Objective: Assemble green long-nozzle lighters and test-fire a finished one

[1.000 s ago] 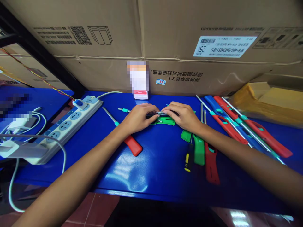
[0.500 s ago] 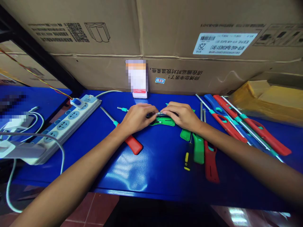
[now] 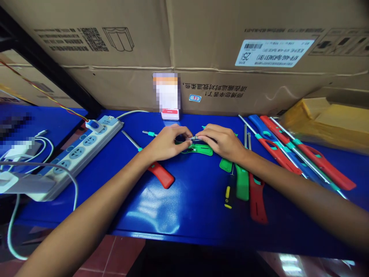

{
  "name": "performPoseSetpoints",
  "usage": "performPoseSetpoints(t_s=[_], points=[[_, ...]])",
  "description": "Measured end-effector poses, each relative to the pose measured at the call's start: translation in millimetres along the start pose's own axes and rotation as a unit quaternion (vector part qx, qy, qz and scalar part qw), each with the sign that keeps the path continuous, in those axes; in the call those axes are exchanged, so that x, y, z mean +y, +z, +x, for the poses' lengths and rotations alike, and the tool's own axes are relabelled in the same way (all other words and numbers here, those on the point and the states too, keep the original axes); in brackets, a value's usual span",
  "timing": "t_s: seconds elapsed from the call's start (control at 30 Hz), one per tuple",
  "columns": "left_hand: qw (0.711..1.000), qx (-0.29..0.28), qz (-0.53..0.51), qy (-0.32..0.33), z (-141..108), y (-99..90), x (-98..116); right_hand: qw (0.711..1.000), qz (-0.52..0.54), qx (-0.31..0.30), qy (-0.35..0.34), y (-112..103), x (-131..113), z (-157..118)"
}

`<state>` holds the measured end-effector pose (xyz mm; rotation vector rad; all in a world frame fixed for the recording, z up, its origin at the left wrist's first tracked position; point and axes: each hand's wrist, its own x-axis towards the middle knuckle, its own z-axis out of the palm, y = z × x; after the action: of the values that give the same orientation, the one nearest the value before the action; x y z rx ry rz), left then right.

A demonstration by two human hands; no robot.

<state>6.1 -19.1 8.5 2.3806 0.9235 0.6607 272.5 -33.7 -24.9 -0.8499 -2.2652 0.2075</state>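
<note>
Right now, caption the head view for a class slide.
Left hand and right hand pinch a metal tube over a green handle.

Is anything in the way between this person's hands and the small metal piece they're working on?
Nothing visible stands in the way: the left hand and right hand both reach the small metal piece at their fingertips, just above the green plastic handle.

One head-worn camera looks forward and down across the blue surface (image 3: 198, 207), fairly close above the left hand (image 3: 165, 144) and right hand (image 3: 221, 143) (cardboard cartons (image 3: 245, 50) fill the view's top).
</note>
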Motion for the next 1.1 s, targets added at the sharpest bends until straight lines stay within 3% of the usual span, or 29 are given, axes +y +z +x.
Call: performPoseSetpoints(t_s=[0.43, 0.6, 0.87, 1.1], points=[[0.987, 0.024, -0.138, -0.075, 2.9, 9.8, -1.0, 0.999, -0.031, -0.016, -0.011, -0.7, -1.7, -2.6], [0.993, 0.016, -0.107, -0.049, 1.5, 3.6, 0.2, 1.0, -0.024, -0.016, -0.009, 0.4, 0.3, -2.6], [0.998, -0.063, 0.004, 0.011, -0.7, -10.4, 0.0, 0.999, -0.01, -0.032, 0.007, -1.8, -5.5, -1.4], [0.995, -0.081, 0.03, 0.047, -0.6, -10.7, -0.1, 0.999, 0.025, -0.032, 0.013, -3.7, -7.6, 1.2]])
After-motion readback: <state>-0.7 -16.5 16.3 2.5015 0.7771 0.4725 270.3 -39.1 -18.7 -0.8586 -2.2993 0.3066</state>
